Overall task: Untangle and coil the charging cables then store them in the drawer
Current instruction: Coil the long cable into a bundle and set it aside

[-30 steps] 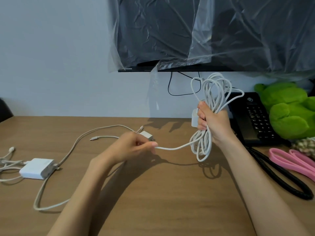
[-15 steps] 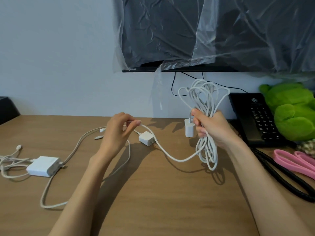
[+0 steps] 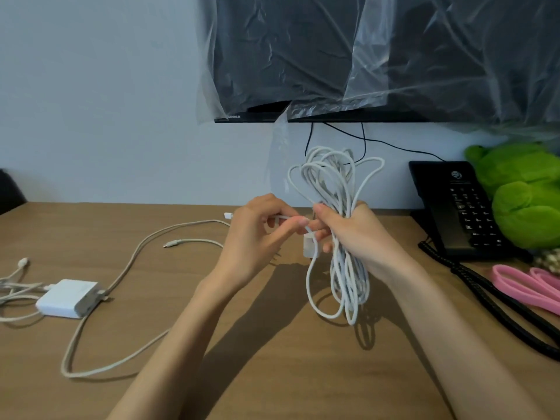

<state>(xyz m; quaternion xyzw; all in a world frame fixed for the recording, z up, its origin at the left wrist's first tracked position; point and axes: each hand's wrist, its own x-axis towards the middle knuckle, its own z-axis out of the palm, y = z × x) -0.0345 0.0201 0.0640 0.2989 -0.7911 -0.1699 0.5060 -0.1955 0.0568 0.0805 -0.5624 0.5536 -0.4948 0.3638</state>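
My right hand (image 3: 357,234) grips a long white cable coil (image 3: 339,183) upright above the wooden desk (image 3: 272,359), loops sticking out above and hanging below the fist. A small white plug block (image 3: 310,247) hangs beside that hand. My left hand (image 3: 257,234) pinches the free strand of the same white cable right next to the coil. On the desk's left lies a white charger brick (image 3: 68,298) with a beige cable (image 3: 127,268) looping from it; its connector end (image 3: 171,244) lies loose. No drawer is in view.
A black desk phone (image 3: 454,207) with a coiled black cord (image 3: 500,304) stands at the right, a green plush toy (image 3: 524,192) behind it and pink bands (image 3: 527,286) beside it. A plastic-covered monitor (image 3: 363,56) hangs above. More thin white cables (image 3: 15,277) lie at the left edge.
My left hand has moved right along the free strand and now meets the right hand at the coil. The slack stretch has become a short hanging loop. The second plug block is hidden.
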